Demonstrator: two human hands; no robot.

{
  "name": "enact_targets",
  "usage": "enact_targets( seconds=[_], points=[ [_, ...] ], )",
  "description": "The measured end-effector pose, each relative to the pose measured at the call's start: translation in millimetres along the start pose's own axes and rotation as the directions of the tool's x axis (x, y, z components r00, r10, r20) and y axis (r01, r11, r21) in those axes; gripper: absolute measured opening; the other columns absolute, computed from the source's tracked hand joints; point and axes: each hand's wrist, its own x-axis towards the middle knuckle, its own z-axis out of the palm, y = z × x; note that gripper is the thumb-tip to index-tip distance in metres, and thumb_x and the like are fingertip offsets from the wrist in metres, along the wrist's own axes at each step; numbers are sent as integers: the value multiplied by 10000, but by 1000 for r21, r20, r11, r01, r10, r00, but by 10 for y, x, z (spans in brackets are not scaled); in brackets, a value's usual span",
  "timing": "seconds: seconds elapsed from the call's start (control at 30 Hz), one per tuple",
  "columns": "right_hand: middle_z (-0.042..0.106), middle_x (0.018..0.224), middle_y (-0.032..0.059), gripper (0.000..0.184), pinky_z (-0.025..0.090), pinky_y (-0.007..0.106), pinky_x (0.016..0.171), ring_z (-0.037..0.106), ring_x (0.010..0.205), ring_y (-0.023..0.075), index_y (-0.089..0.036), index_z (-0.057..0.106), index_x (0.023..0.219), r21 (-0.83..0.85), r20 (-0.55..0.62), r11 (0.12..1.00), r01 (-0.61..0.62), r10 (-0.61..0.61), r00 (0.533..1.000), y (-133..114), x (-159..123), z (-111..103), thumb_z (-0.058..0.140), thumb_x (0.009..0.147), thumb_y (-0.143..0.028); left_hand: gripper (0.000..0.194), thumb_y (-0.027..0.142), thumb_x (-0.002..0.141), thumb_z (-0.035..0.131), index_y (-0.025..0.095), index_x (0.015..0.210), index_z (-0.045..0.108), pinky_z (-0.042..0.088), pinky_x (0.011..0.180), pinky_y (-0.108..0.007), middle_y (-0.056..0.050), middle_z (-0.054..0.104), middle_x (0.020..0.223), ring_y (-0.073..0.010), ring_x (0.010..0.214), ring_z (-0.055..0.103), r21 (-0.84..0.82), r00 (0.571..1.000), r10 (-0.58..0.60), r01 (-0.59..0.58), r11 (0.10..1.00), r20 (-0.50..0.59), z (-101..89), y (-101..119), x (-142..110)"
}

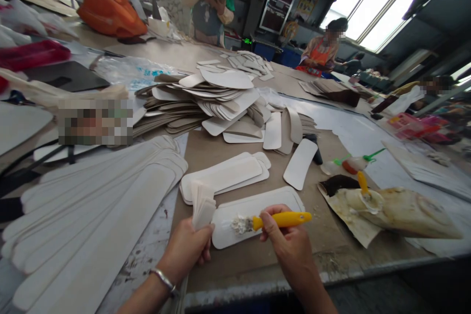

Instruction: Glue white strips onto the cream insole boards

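In my right hand (283, 230) is a brush with a yellow handle (289, 219); white paste clings to its bristles (241, 224). The bristles rest on a white rounded panel (224, 240), which lies on another panel of similar shape. My left hand (195, 243), with a bracelet at the wrist, grips a small stack of cream strips (202, 201) just left of that panel. Behind it lie more white panels (224, 176), overlapping. A single curved white piece (300, 164) lies to their right.
Long white panels (106, 225) fan out at left. A tall pile of curved pieces (206, 103) stands behind. At right are a paste-stained container (401, 211) with a yellow-handled tool and green-tipped bottles (356, 163). Co-workers (211, 5) stand across the table.
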Motion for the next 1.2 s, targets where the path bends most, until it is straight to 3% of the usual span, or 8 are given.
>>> enact_targets(
  seconds=[0.13, 0.4, 0.6, 0.77, 0.9, 1.07, 1.13, 1.2],
  points=[
    [526, 569, -10, 312, 433, 271, 496, 541, 495, 155, -199, 520, 763, -25, -8, 999, 38, -39, 999, 80, 28, 37, 525, 782, -511, 309, 321, 671, 499, 216, 387, 435, 345, 347, -231, 16, 502, 296, -126, 287, 436, 6, 1000, 12, -13, 1000, 5, -11, -21, -9],
    [585, 706, 46, 266, 457, 305, 627, 577, 657, 189, -192, 524, 797, -521, -283, 844, 123, -307, 908, 375, 260, -644, 477, 830, -452, 339, 381, 636, 514, 223, 347, 436, 328, 356, -234, 7, 505, 281, -132, 279, 435, 18, 998, 39, -38, 999, -48, -13, -16, -47],
    [567, 728, 49, 204, 450, 326, 716, 558, 720, 197, -209, 522, 740, -657, -241, 713, 244, -506, 828, 329, 301, -811, 470, 842, -377, 335, 374, 637, 518, 225, 349, 433, 355, 380, -249, -5, 523, 297, -147, 293, 458, 13, 996, 69, -68, 998, -53, -16, 21, -75],
    [577, 767, 65, 97, 465, 321, 706, 573, 745, 194, -192, 539, 818, -704, -122, 599, 381, -631, 766, 333, 196, -599, 463, 859, -237, 321, 370, 633, 526, 229, 361, 429, 335, 366, -244, 1, 512, 291, -147, 284, 453, -29, 998, 64, -64, 997, -27, -13, -9, -46],
    [561, 798, 54, 90, 468, 295, 709, 557, 790, 173, -205, 510, 878, -559, 21, 640, 528, -625, 780, 248, -23, -243, 443, 862, -147, 359, 438, 626, 538, 223, 359, 433, 337, 377, -246, -5, 513, 297, -143, 289, 452, -49, 997, 76, -76, 996, -8, -35, -22, -21],
    [505, 739, 33, 127, 428, 296, 662, 501, 731, 167, -205, 466, 794, -359, 66, 715, 601, -622, 780, -20, -241, -29, 381, 875, -154, 353, 533, 589, 585, 210, 471, 507, 357, 419, -276, 8, 492, 296, -159, 326, 439, 47, 976, 151, -145, 988, -157, -142, 47, -139],
    [478, 705, 18, 183, 405, 279, 635, 486, 690, 159, -206, 450, 738, -275, 41, 800, 533, -544, 838, -90, -255, -2, 355, 893, -217, 376, 554, 591, 581, 189, 514, 536, 352, 434, -265, 13, 487, 307, -145, 346, 436, 2, 978, 178, -179, 984, -105, -157, 89, -238],
    [460, 665, -2, 242, 383, 252, 597, 468, 632, 141, -203, 465, 722, -177, 27, 905, 387, -389, 921, -120, -230, 51, 349, 904, -310, 369, 530, 604, 586, 172, 532, 533, 320, 413, -235, 26, 473, 322, -109, 335, 405, -126, 983, 172, -163, 979, 64, -132, 137, -339]
  ],
)
